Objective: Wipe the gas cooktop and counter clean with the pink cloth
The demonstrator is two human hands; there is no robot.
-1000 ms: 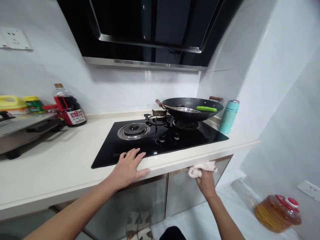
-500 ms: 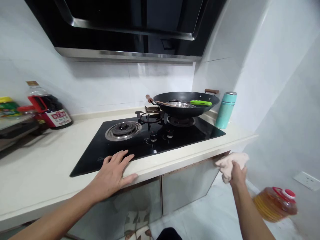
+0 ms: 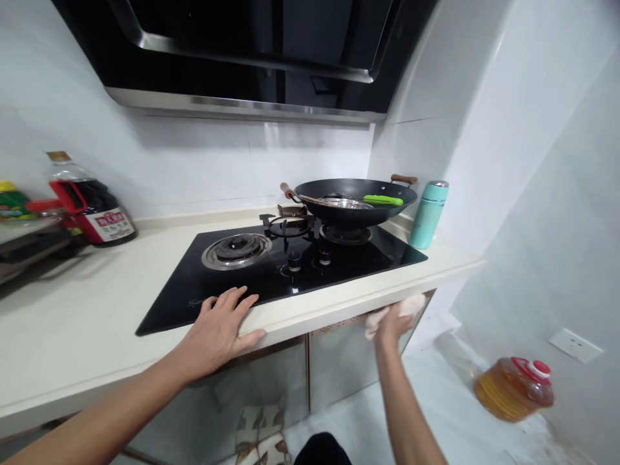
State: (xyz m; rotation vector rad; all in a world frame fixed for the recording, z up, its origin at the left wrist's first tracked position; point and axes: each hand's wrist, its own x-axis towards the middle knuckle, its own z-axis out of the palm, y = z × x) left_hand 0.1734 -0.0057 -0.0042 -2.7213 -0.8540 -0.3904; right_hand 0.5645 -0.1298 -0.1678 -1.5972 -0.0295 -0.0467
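Note:
My left hand point(image 3: 220, 329) rests with spread fingers on the front edge of the black gas stove point(image 3: 310, 281) and the counter. Below the counter's right end, my right hand point(image 3: 392, 326) grips a pale cloth point(image 3: 409, 306) and presses it against the upper part of the cabinet door point(image 3: 343, 361). The fingers of that hand are partly hidden by the cloth and slightly blurred. On the stove's right burner sits a black wok point(image 3: 314, 194) with wooden handles, holding a green-handled utensil point(image 3: 382, 200). The left burner point(image 3: 237, 250) is bare, its grate point(image 3: 290, 226) lying behind it.
A teal flask point(image 3: 429, 216) stands right of the stove. At the counter's left are a dark sauce bottle point(image 3: 109, 216) and a yellow-capped jar point(image 3: 12, 201). An oil jug point(image 3: 513, 391) is on the floor at right, near a wall socket point(image 3: 575, 345). A range hood point(image 3: 252, 106) hangs above.
My right hand has moved left with the cloth, from beyond the counter's right end onto the cabinet door. My left hand stays in place. The view has shifted slightly.

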